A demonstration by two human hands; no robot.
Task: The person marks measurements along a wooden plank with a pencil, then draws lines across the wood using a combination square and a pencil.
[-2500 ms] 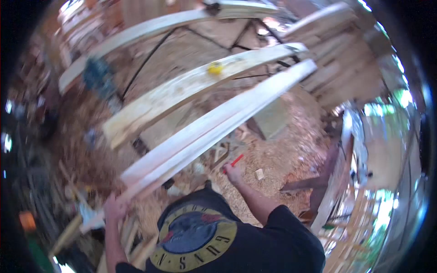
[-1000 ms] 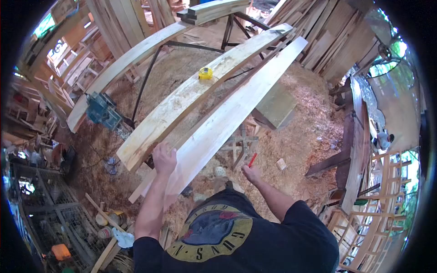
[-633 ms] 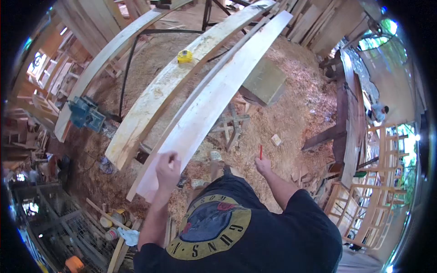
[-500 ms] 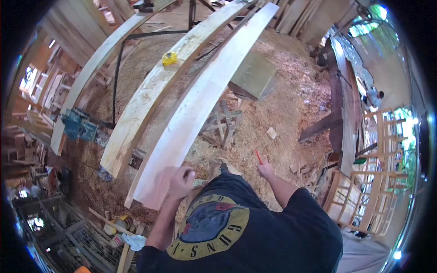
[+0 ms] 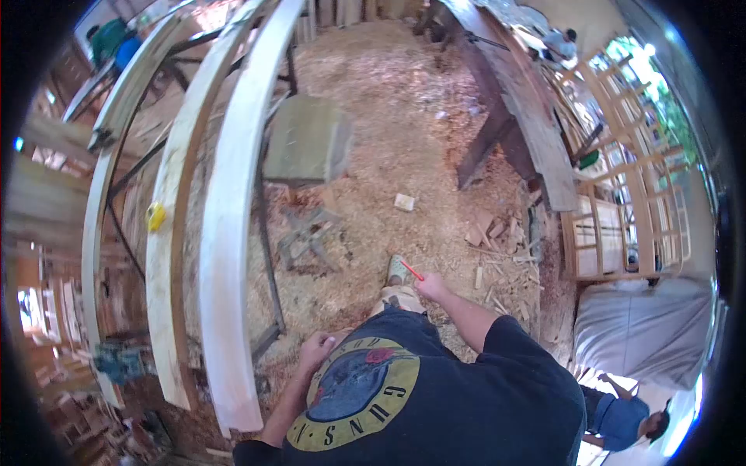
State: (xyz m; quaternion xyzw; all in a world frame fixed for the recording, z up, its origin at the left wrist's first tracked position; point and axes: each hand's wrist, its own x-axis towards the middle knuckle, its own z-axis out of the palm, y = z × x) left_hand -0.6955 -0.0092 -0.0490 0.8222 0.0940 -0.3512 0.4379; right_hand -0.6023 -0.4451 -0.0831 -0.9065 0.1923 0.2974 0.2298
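Note:
In the head view my right hand [image 5: 431, 286] is closed around a slim red pencil [image 5: 412, 270], which points up and left over the floor. My left hand [image 5: 315, 348] is close to the front of my shirt, its fingers curled, with nothing visible in them. Just left of that hand lies a long pale plank [image 5: 228, 225]. Beside the plank is a thicker wooden beam [image 5: 169, 256] carrying a yellow tape measure [image 5: 155, 217]. Farther left runs another long board [image 5: 95, 233].
Wood shavings cover the floor [image 5: 381, 124]. A boxy block [image 5: 307, 140] and a small wooden frame [image 5: 307, 239] stand right of the planks. A dark timber bench [image 5: 497, 101] is at the upper right, near slatted frames [image 5: 622, 225]. Another person [image 5: 622, 415] is at the lower right.
My view has turned right, so the planks now lie farther left. My left hand has come off the plank's near end to my shirt. The pencil stays in my right hand.

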